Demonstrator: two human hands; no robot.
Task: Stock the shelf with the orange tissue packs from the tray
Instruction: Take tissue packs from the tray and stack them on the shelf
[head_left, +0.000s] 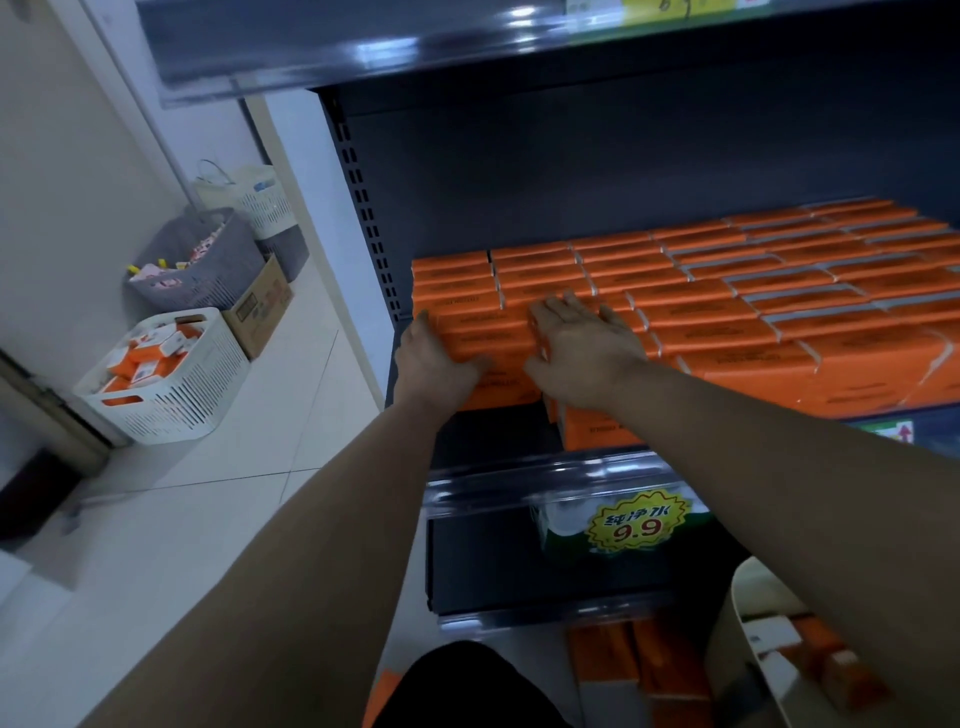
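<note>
Left hand: the left hand (434, 358) wraps round the left end of a small stack of flat orange film-wrapped tissue packs (483, 332), thumb across the front.
Right hand: the right hand (584, 343) lies flat with straight fingers, pressing on the stack's right end and holding nothing.
Stack: it sits at the front left corner of the dark grey metal shelf (571, 171), touching the stocked orange rows (753, 291) and seemingly not yet fully in.
Doing it well: I would slide it straight back with even pressure from both hands, keeping its edges in line with its neighbours so nothing skews.
Cream plastic tray (737, 613): at lower right, it holds more orange packs, blurred.
White slotted basket (208, 384): on the floor, it is filled with orange-and-white packets.
Grey basket (218, 270): behind the white one, it holds small mixed packets.
</note>
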